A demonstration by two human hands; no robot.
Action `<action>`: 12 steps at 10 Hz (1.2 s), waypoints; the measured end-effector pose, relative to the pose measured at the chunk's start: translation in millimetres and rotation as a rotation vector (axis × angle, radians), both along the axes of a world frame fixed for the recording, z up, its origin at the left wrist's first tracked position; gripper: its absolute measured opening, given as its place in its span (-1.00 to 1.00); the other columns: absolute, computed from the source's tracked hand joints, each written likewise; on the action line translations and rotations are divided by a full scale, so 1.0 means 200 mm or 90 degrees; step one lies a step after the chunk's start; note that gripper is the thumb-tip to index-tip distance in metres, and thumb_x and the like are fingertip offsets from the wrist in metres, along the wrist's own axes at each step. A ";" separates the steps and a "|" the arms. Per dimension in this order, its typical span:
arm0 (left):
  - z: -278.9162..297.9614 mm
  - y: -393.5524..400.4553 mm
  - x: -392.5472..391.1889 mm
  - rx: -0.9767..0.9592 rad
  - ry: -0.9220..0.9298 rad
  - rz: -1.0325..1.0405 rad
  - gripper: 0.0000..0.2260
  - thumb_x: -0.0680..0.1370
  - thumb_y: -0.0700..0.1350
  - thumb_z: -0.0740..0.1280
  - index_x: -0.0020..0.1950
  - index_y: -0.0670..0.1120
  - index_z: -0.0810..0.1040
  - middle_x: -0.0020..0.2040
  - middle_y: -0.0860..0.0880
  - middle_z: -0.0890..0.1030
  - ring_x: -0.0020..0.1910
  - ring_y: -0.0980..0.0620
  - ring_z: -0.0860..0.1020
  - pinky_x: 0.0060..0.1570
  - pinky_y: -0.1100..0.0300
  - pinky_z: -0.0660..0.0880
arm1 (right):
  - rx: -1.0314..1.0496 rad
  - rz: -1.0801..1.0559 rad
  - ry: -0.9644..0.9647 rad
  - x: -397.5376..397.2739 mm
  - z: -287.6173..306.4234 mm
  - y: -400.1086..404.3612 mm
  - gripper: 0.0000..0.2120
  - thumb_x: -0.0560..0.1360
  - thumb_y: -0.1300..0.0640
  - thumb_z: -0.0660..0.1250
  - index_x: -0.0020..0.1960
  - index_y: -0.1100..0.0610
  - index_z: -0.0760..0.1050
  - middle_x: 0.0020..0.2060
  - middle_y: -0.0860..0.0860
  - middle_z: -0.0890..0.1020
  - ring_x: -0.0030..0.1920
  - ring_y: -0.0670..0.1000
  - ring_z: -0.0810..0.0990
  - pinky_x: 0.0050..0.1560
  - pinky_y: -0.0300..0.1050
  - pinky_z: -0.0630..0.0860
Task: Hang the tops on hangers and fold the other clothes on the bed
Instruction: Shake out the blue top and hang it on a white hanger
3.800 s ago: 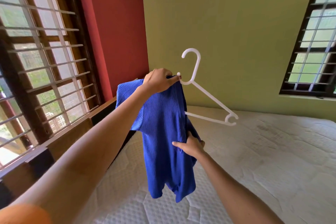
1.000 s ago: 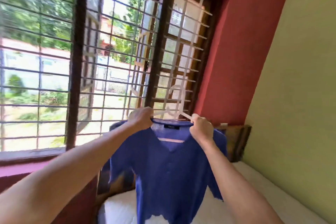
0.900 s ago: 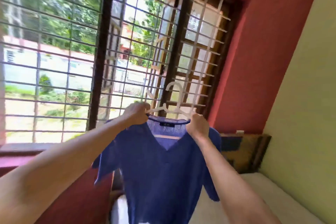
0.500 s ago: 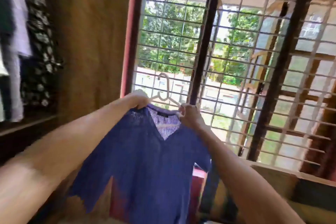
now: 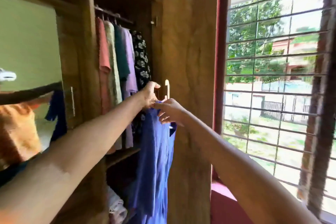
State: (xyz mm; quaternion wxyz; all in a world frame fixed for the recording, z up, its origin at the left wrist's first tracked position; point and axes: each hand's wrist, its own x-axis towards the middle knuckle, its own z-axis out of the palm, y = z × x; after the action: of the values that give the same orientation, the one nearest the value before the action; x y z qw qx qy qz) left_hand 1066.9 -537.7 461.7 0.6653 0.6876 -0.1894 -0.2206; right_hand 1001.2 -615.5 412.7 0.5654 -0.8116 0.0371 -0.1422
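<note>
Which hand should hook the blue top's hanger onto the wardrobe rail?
Probably left. The left hand grips the white hanger by its hook, nearer the rail. The right hand sits lower on the blue top.
</note>
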 end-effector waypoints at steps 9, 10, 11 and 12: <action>0.80 -0.58 1.54 0.972 -0.890 0.362 -0.75 0.50 -0.05 0.26 0.13 0.00 0.61 0.06 0.05 0.65 0.15 0.01 0.55 0.35 -0.08 0.27 | 0.017 0.198 -0.149 1.39 1.04 -0.86 -0.81 0.52 0.30 0.22 -0.26 0.16 0.39 -0.36 0.04 0.48 -0.39 -0.04 0.46 -0.47 -0.21 0.46; 0.82 -0.54 1.70 0.962 -0.880 0.438 -0.69 0.57 -0.18 0.10 0.21 -0.08 0.56 0.15 -0.03 0.60 0.26 -0.09 0.45 0.44 -0.13 0.01 | 0.023 0.240 -0.161 1.50 1.13 -0.89 -0.82 0.52 0.29 0.23 -0.26 0.15 0.38 -0.31 0.04 0.45 -0.35 -0.05 0.43 -0.43 -0.24 0.44; 0.88 -0.54 1.69 0.949 -0.755 0.484 -0.71 0.52 -0.12 0.22 0.20 -0.14 0.54 0.22 -0.07 0.54 0.31 -0.10 0.41 0.43 -0.08 0.03 | 0.014 0.261 -0.184 1.63 1.23 -0.89 -0.80 0.51 0.31 0.22 -0.27 0.16 0.37 -0.32 0.04 0.44 -0.36 -0.05 0.42 -0.42 -0.25 0.44; 0.91 -0.56 1.63 0.999 -0.891 0.391 -0.63 0.43 0.08 0.30 0.06 -0.16 0.60 0.11 -0.14 0.59 0.16 -0.14 0.51 0.23 0.08 0.34 | -0.009 0.266 -0.186 1.80 1.35 -0.86 -0.76 0.53 0.32 0.17 -0.31 0.19 0.36 -0.40 0.07 0.43 -0.37 -0.02 0.38 -0.55 -0.34 0.39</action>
State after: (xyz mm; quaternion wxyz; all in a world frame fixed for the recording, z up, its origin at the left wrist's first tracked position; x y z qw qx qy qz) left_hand 1392.8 -649.3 644.7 -0.1859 0.9112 -0.1528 0.3345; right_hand 1360.9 -786.9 682.4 0.5760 -0.7766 -0.2146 -0.1381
